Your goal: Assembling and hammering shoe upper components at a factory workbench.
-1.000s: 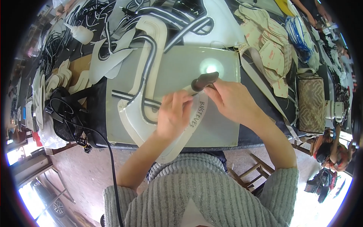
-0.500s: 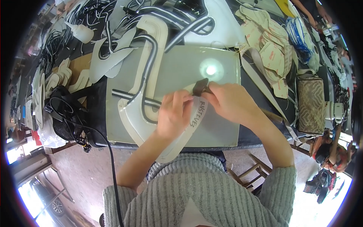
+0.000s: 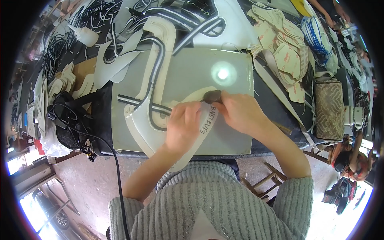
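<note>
A dark brown, soft-looking piece (image 3: 212, 96) lies over the upper right end of a curved white panel (image 3: 145, 130). My right hand (image 3: 242, 113) pinches its right end between thumb and fingers. Curled fingers of my left hand (image 3: 183, 125) meet its left end, over the panel; what they grip there is hidden. Dark handwriting runs along the panel's pale right edge, between the hands. A black-and-white trim strip (image 3: 151, 90) follows the panel's left part, and a short striped length (image 3: 127, 99) crosses it. Under all this lies a grey translucent board (image 3: 236, 138).
White and cream cut pieces (image 3: 280, 56) are heaped at the right, by a patterned brown box (image 3: 329, 111). A white squeeze bottle (image 3: 86, 36) and loose striped strips (image 3: 200, 34) lie at the back. A black cable (image 3: 117, 168) hangs at my left. A wooden stool (image 3: 266, 182) stands below.
The dark brown piece has tipped from standing up to lying flatter and more level. My right hand has dropped slightly; my left hand has hardly moved.
</note>
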